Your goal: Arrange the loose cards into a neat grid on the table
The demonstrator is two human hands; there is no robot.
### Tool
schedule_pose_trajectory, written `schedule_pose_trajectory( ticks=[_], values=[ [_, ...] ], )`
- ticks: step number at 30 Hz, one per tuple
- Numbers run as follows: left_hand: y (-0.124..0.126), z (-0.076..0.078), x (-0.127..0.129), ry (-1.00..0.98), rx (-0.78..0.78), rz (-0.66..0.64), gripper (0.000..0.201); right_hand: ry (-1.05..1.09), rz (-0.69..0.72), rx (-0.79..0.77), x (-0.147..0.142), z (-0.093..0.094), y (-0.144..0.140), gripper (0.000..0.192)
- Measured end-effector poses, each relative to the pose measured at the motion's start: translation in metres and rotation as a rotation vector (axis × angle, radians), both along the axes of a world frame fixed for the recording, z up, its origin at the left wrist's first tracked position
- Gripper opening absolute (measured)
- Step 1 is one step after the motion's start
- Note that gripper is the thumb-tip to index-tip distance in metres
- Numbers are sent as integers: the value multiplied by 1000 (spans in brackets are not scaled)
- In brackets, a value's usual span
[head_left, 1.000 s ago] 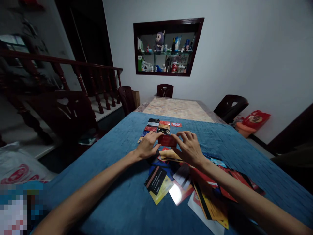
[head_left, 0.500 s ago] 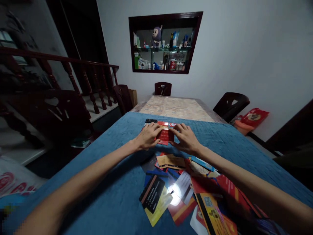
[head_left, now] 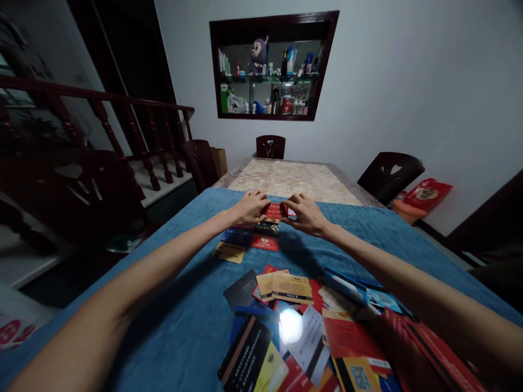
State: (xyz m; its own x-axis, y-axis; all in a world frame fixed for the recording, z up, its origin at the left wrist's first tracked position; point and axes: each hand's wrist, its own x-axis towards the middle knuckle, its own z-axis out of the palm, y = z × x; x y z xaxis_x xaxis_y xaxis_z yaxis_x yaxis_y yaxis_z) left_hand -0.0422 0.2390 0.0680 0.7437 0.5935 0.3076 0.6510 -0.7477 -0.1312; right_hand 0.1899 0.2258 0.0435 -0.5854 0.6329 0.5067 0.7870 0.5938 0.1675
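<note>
Left hand [head_left: 251,208]: stretched far out over the counter, fingers curled down onto the left end of a red card [head_left: 274,210]; grip pinching that card's edge
Right hand [head_left: 305,214]: reached out level with the left, fingertips on the right end of the same red card; grip pinching it from the other side
Red card: between the two hands, at the far end of the laid-out cards, low over the blue cloth [head_left: 192,305]; whether it rests flat or is lifted slightly cannot be told
Row of cards [head_left: 250,241]: just nearer than the hands, lying flat side by side; dark blue, black, red and a yellowish one at the left end
Loose pile of cards [head_left: 294,326]: spread near the bottom edge, well apart from the hands; overlapping red, yellow, black, blue and white cards, with a bright glare spot on one
Counter [head_left: 292,179]: long, covered by the blue cloth on the near part, bare patterned top beyond the hands
Chairs [head_left: 269,146]: dark wooden, one at the far end, others along both sides
Wall niche [head_left: 272,68]: dark frame, glass shelves with bottles and a purple plush toy
Stair railing [head_left: 122,125]: dark wood, to the left
</note>
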Motion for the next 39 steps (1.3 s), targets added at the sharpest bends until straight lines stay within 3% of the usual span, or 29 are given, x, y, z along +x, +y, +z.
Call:
schedule_pose_trajectory(
  ticks=[8,22,39],
  values=[
    [47,-11,6,41,-51,56,28,8,-26,-105,-1,-8,39,31],
    [98,-25,24,221,-184,200,22,-95,-170,-378,-7,-24,89,35],
    [120,-41,31,238,-325,296,30,-142,-247,-482,-14,-38,108,37]
  ],
)
